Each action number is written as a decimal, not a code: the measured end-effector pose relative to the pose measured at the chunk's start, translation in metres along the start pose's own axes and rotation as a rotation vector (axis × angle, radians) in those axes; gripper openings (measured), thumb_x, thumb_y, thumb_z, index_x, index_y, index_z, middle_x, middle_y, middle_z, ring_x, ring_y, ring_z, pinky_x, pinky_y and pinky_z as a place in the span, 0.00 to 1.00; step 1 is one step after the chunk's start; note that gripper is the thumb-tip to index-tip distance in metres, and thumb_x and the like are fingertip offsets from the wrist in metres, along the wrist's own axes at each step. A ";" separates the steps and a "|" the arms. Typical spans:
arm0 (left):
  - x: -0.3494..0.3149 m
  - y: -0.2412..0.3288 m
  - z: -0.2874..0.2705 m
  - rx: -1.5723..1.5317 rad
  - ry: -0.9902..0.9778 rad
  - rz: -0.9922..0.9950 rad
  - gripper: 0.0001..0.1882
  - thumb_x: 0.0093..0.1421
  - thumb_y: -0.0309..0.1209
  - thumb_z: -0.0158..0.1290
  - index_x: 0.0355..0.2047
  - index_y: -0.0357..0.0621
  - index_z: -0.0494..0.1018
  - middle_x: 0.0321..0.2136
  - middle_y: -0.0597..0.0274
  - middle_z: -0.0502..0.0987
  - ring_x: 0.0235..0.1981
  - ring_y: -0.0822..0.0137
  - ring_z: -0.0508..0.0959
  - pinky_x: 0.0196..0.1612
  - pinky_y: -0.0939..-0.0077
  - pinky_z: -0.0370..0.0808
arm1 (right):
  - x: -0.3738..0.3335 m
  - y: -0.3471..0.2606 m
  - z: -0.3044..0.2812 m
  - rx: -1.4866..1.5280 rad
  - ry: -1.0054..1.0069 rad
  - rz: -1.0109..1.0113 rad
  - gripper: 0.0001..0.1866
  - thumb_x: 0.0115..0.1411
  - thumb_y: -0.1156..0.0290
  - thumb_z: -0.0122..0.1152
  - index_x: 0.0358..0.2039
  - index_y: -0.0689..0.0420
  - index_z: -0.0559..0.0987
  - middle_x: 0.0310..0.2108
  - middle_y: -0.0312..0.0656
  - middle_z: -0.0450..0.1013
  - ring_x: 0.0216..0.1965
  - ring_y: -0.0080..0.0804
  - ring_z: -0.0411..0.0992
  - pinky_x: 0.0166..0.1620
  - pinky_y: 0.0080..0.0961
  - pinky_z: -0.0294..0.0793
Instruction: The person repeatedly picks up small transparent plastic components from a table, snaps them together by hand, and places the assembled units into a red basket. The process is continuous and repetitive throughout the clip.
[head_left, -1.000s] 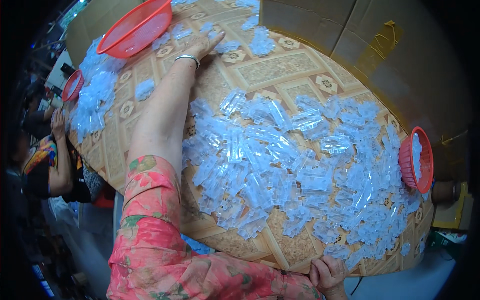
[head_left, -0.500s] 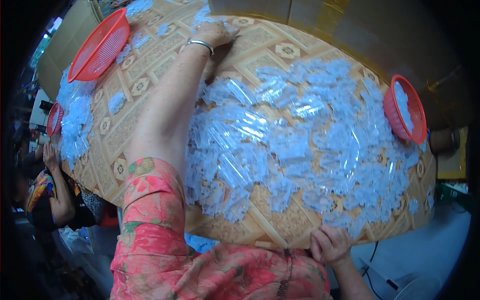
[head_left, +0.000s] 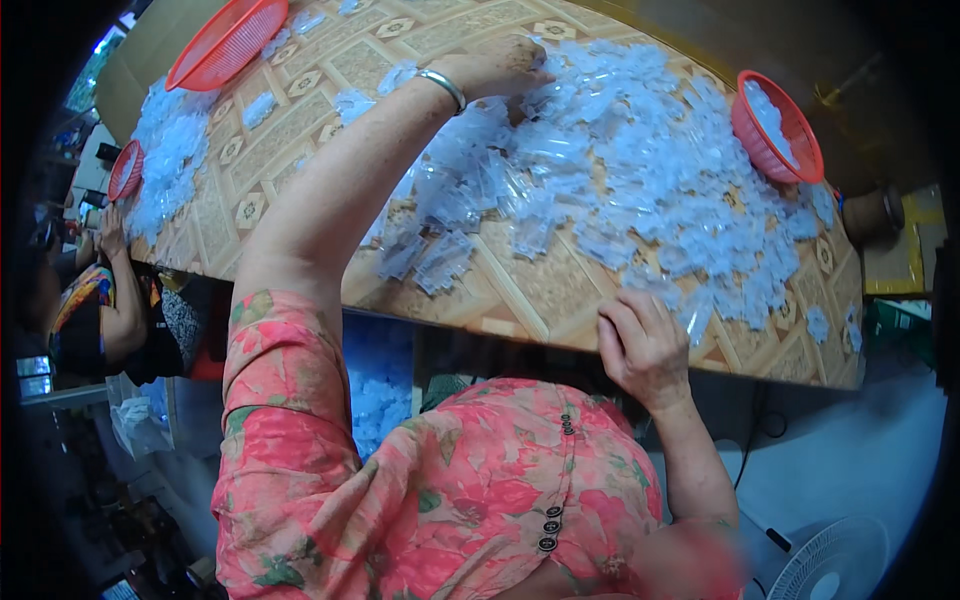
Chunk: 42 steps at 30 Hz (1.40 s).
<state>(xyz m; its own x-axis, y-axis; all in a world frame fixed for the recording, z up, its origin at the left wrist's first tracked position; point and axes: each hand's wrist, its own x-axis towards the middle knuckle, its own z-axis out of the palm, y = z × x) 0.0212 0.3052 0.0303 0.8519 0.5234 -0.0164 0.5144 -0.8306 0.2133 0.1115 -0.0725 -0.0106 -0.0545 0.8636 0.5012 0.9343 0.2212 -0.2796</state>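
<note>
Many thin clear plastic pieces (head_left: 620, 130) lie in a broad, loose heap on the patterned table (head_left: 500, 285). My left arm reaches across the table, a silver bangle on its wrist. At the far side of the heap, my left hand (head_left: 505, 68) rests low with bent fingers against some pieces; its fingertips are mostly hidden, so its grip does not show. My right hand (head_left: 645, 345) is at the near table edge beside the heap, its fingers loosely curled in with nothing visible in them.
A large red basket (head_left: 225, 45) stands far left, with more clear pieces (head_left: 170, 150) below it. A smaller red basket (head_left: 125, 170) is at the left edge. At right, another red basket (head_left: 775, 125) holds pieces. Someone's arm (head_left: 120, 290) shows at left. A fan (head_left: 835, 560) stands lower right.
My left hand has swept rightward from the far side of the table to the heap. My right hand has lifted slightly at the table edge. The view has tilted, shifting the table upward.
</note>
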 end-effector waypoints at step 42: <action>-0.173 0.135 0.060 -1.821 0.372 -0.093 0.24 0.70 0.40 0.52 0.57 0.33 0.70 0.52 0.46 0.78 0.50 0.60 0.81 0.55 0.68 0.78 | 0.057 0.071 0.011 -0.373 -0.041 0.128 0.35 0.58 0.39 0.61 0.64 0.33 0.70 0.70 0.39 0.57 0.72 0.48 0.50 0.67 0.73 0.40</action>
<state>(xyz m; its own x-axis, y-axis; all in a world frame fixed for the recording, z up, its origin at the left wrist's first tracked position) -0.0511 0.0907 0.0031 0.6390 0.7678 0.0461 -0.3870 0.2691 0.8820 0.1713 -0.0026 -0.0106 0.0640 0.8926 0.4462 0.9979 -0.0627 -0.0176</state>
